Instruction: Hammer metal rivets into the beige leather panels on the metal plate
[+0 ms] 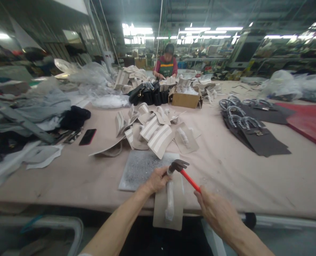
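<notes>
Gripping the red handle of a hammer [183,172], the right hand [214,209] is closing its grip around the lower end, so that end of the handle is lying hidden inside the fist. Only the upper stretch of handle and the dark head are showing, the head hanging just above the near edge of a grey slab [140,167] on the counter [254,177]. The left hand [158,179] is pressing down on the top of a beige leather piece [162,208], its grip narrow, fingertips tucked against a clear plastic-wrapped strip running down the piece; what lies inside the wrapping is hard to make out. The piece's lower part is hanging over the counter's front edge. The hammer head is sitting just beside the left fingers, well up from the right fist. Beyond the slab, a heap of striped beige pieces [154,131] is overlapping. Far across the counter, another person [166,64] is working, hands partly hidden behind piled goods.
</notes>
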Action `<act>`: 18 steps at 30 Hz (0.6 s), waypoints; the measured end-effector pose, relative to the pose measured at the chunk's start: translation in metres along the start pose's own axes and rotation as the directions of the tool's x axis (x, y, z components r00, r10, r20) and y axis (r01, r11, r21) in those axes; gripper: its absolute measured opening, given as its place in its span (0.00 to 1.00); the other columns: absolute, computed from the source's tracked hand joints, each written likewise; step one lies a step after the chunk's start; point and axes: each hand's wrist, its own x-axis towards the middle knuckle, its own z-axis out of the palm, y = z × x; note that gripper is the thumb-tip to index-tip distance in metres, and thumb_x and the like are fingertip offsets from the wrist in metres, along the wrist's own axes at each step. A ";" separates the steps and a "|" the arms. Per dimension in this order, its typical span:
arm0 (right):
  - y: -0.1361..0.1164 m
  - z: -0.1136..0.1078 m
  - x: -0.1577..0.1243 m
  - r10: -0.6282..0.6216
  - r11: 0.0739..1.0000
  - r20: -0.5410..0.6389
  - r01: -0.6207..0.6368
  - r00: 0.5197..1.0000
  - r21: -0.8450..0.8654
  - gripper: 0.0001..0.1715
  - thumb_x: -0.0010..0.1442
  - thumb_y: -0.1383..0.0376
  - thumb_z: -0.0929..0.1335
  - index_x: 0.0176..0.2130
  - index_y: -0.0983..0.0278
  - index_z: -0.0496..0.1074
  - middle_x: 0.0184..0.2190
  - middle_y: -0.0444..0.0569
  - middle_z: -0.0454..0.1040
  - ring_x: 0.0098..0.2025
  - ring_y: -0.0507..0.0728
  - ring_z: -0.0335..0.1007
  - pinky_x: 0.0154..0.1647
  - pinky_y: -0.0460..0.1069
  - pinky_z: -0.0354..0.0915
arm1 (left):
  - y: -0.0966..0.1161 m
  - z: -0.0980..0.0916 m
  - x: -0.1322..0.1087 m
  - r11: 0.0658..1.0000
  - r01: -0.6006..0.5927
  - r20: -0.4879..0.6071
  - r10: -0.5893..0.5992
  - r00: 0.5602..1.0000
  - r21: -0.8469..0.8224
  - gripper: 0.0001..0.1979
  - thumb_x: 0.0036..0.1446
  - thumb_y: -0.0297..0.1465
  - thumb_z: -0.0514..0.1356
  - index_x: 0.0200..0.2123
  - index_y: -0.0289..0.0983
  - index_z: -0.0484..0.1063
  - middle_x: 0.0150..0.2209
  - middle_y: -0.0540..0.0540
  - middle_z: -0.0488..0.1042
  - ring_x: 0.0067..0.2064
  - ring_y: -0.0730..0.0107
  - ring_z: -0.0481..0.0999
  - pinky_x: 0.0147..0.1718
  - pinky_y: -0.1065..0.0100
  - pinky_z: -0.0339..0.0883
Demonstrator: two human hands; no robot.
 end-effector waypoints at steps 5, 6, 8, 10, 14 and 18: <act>0.029 0.014 0.003 0.189 0.982 0.189 -0.189 0.964 -0.018 0.17 0.71 0.56 0.57 0.35 0.60 0.66 0.21 0.47 0.72 0.25 0.59 0.71 0.26 0.49 0.48 | 0.000 0.000 -0.001 1.000 -0.012 0.005 0.012 1.000 -0.012 0.07 0.57 0.29 0.58 0.38 0.37 0.75 0.29 0.51 0.70 0.31 0.69 0.67 0.34 0.69 0.62; 0.036 0.018 0.005 0.216 0.974 0.206 -0.224 0.954 0.017 0.18 0.71 0.57 0.56 0.34 0.60 0.66 0.23 0.47 0.73 0.27 0.59 0.71 0.27 0.49 0.51 | 0.001 0.000 -0.001 1.000 -0.018 0.003 0.018 1.000 -0.013 0.05 0.57 0.28 0.58 0.36 0.37 0.74 0.29 0.51 0.70 0.31 0.69 0.67 0.34 0.69 0.62; 0.050 0.029 0.010 0.285 0.951 0.239 -0.304 0.928 0.047 0.19 0.72 0.58 0.55 0.35 0.61 0.67 0.25 0.48 0.74 0.29 0.58 0.72 0.30 0.49 0.56 | 0.002 0.000 -0.001 1.000 -0.030 0.006 0.030 1.000 -0.003 0.04 0.58 0.28 0.58 0.34 0.37 0.73 0.29 0.51 0.70 0.32 0.69 0.68 0.35 0.69 0.62; 0.064 0.043 0.015 0.355 0.934 0.215 -0.352 0.910 -0.057 0.19 0.72 0.59 0.56 0.37 0.63 0.69 0.29 0.51 0.75 0.31 0.60 0.72 0.32 0.50 0.58 | 0.003 -0.001 -0.001 0.999 -0.039 0.000 0.039 0.999 0.005 0.04 0.57 0.29 0.59 0.34 0.37 0.73 0.29 0.50 0.70 0.33 0.68 0.68 0.35 0.69 0.62; 0.059 0.060 0.022 0.258 0.925 -0.056 -0.263 0.965 -0.275 0.16 0.69 0.61 0.60 0.47 0.69 0.70 0.45 0.64 0.74 0.43 0.65 0.72 0.41 0.55 0.65 | 0.000 -0.002 -0.001 1.000 -0.031 -0.017 0.031 0.999 -0.002 0.04 0.56 0.29 0.60 0.35 0.36 0.74 0.29 0.50 0.71 0.32 0.69 0.68 0.35 0.69 0.62; -0.004 0.071 0.011 0.168 0.982 -0.057 -0.162 0.984 0.102 0.25 0.70 0.55 0.61 0.57 0.69 0.66 0.46 0.60 0.75 0.45 0.62 0.75 0.45 0.54 0.70 | -0.006 0.002 -0.002 0.999 0.015 -0.037 -0.016 0.999 -0.041 0.07 0.55 0.29 0.62 0.37 0.36 0.75 0.30 0.50 0.74 0.33 0.69 0.71 0.37 0.69 0.64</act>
